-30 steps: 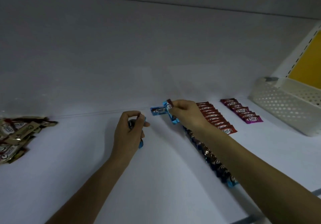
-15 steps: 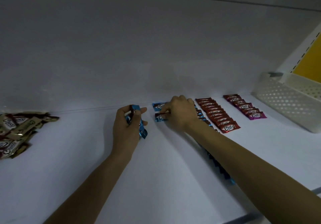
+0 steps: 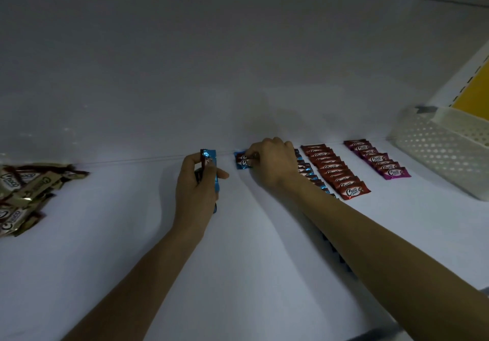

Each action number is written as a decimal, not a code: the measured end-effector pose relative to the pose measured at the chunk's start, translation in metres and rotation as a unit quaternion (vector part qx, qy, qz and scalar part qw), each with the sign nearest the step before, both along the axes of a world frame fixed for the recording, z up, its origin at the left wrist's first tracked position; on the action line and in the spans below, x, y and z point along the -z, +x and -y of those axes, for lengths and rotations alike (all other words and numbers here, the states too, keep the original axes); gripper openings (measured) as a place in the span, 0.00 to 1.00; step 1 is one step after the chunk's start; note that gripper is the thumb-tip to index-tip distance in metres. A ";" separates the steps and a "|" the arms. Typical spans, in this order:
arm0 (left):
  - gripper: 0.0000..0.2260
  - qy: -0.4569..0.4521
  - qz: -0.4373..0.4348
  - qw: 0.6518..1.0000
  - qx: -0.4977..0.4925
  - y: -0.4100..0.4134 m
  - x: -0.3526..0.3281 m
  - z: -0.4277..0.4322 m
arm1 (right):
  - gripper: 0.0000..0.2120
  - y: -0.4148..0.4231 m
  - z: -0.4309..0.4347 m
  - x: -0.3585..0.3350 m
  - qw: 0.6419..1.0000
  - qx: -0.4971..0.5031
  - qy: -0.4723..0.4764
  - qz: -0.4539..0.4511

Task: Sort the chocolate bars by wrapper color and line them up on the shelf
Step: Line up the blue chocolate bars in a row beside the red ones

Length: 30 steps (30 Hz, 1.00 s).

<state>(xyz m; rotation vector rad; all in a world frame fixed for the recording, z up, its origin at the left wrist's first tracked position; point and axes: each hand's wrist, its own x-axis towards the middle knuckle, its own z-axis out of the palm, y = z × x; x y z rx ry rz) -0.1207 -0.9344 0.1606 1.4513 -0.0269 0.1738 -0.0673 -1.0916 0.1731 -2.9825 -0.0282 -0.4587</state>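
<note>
My left hand (image 3: 197, 182) grips a small stack of blue-wrapped chocolate bars (image 3: 211, 167), held upright above the white shelf (image 3: 132, 235). My right hand (image 3: 272, 164) pinches a blue bar (image 3: 242, 161) lying at the back of the shelf, on top of or against another blue one. A row of blue bars (image 3: 309, 172) runs forward under my right forearm and is mostly hidden by it. To its right lie a row of red bars (image 3: 334, 170) and a shorter row of purple bars (image 3: 379, 159).
A loose heap of gold-brown bars (image 3: 21, 195) lies at the shelf's left edge. A white perforated basket (image 3: 436, 152) stands at the far right against a yellow side panel (image 3: 473, 89). The white back wall rises just behind the rows.
My right hand brought a blue bar down onto the shelf at the back, beside the first one, and stays on it. My left hand raised its stack of blue bars a little.
</note>
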 end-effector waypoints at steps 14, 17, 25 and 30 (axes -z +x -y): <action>0.14 -0.022 0.006 0.999 0.040 0.001 -0.005 0.003 | 0.11 -0.035 -0.022 -0.028 0.846 -0.077 0.512 -0.122; 0.16 -0.035 -0.018 0.998 0.050 0.001 -0.008 0.003 | 0.06 -0.050 -0.027 -0.035 0.811 -0.110 0.545 -0.182; 0.13 -0.009 -0.005 1.000 0.030 0.001 0.001 0.003 | 0.04 -0.049 -0.008 -0.037 0.784 -0.069 0.601 -0.137; 0.10 -0.001 0.005 1.000 0.014 0.000 0.000 0.003 | 0.09 -0.052 0.007 -0.030 0.891 -0.049 0.424 -0.154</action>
